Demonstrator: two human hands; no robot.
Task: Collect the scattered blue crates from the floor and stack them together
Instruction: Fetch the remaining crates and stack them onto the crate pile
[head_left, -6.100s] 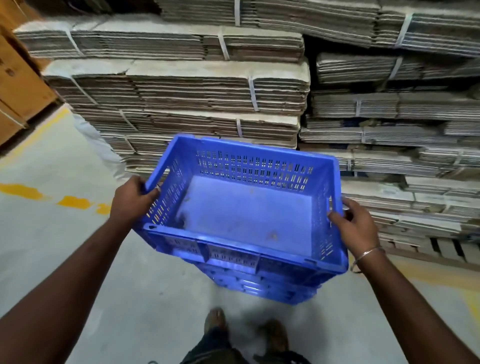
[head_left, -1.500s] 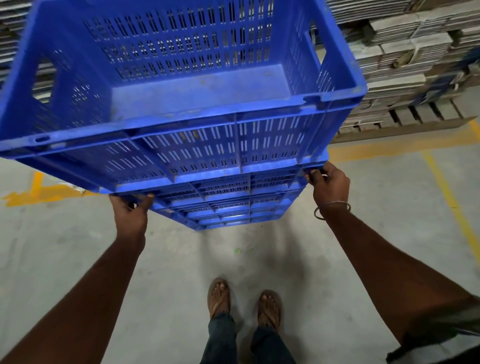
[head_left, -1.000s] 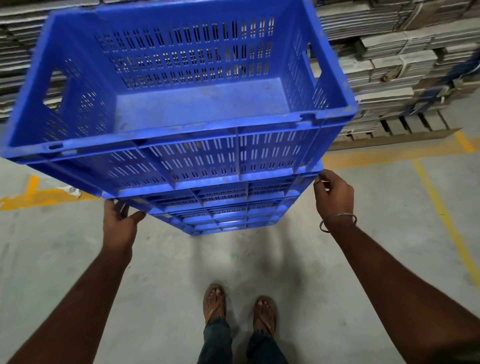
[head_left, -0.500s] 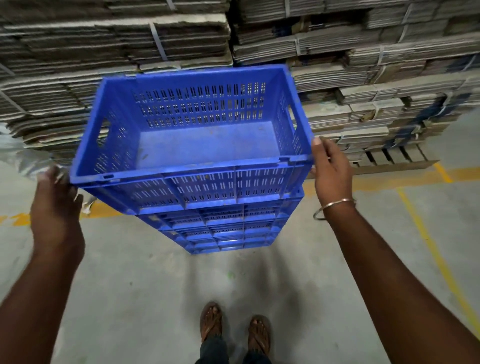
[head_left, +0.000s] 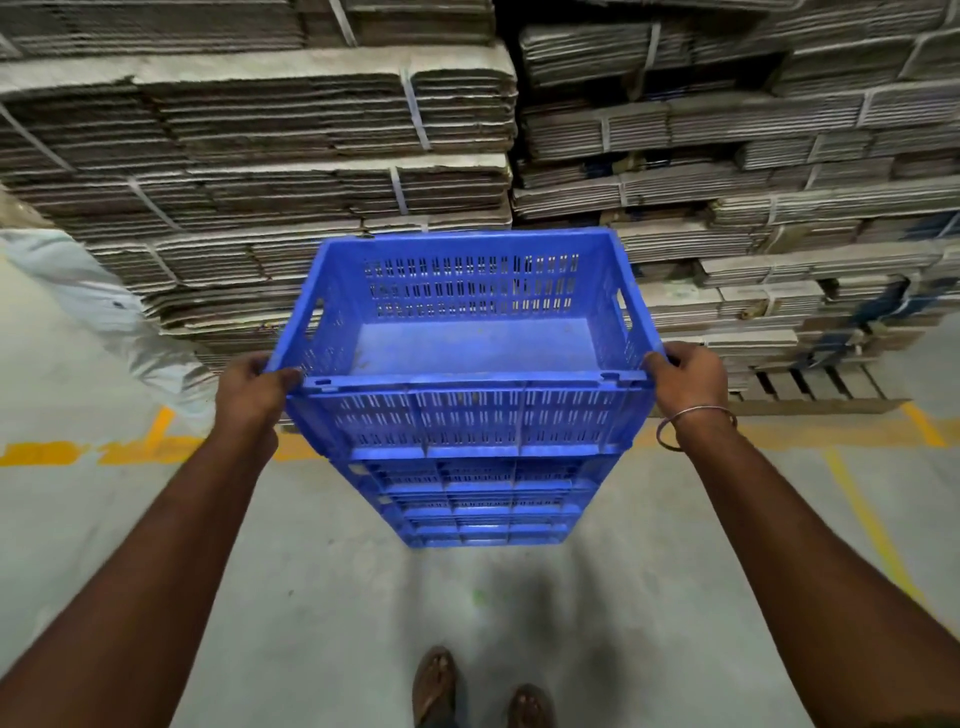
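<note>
Slotted blue crates (head_left: 470, 415) nested upright, left hand (head_left: 249, 392), right hand (head_left: 685, 374) gripping top rim

both hands are on the top blue crate (head_left: 467, 332), left hand (head_left: 249, 395) gripping the near left corner of the rim, right hand (head_left: 685, 379) on the near right corner, thin bangle (head_left: 693, 423) on that wrist. it's empty and nested on a stack of blue crates (head_left: 483, 499) standing on the concrete floor (head_left: 337, 623). strapped bundles of flattened cardboard (head_left: 260, 156) piled behind, yellow floor lines (head_left: 98, 449), sandalled feet (head_left: 434, 686) at the bottom.
</note>
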